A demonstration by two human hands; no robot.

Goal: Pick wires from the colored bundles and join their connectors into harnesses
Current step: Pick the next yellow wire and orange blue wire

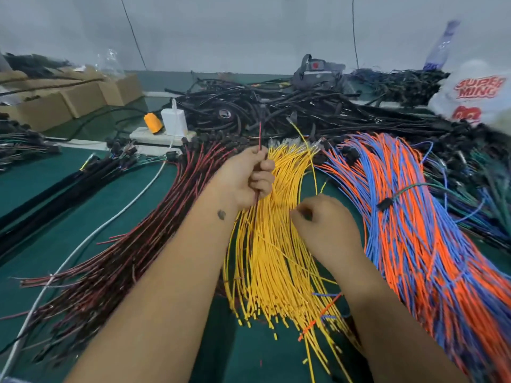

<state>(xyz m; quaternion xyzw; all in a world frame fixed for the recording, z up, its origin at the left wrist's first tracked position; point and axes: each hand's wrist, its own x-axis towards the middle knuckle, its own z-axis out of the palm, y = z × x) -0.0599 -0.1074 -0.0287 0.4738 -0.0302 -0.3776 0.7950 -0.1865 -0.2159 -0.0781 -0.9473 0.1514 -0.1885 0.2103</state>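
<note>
The left hand (246,175) is curled into a fist around a thin red wire (260,139), which sticks up out of the top of the fist and points toward the far edge of the desk (193,341). The right hand (323,219) hovers low over the yellow bundle (265,244), its fingers curled inward and seemingly pinching a single yellow wire (311,158) that arcs up and away toward the black pile; the fingertips are blurred, so the grip itself is hard to confirm.

Three bundles fan out across the green desk from the near edge. The dark red bundle (132,244) lies on the left, the yellow one in the middle under both forearms, and the orange and blue bundle (409,230) on the right. A black tie (385,203) wraps the orange and blue bundle.

Toward the far edge sits a heap of black cables (276,106). A white power strip (157,135) with an orange plug (153,122) lies left of that heap. Cardboard boxes (69,98) stand at the far left corner, a printed plastic bag (475,95) at the far right.
</note>
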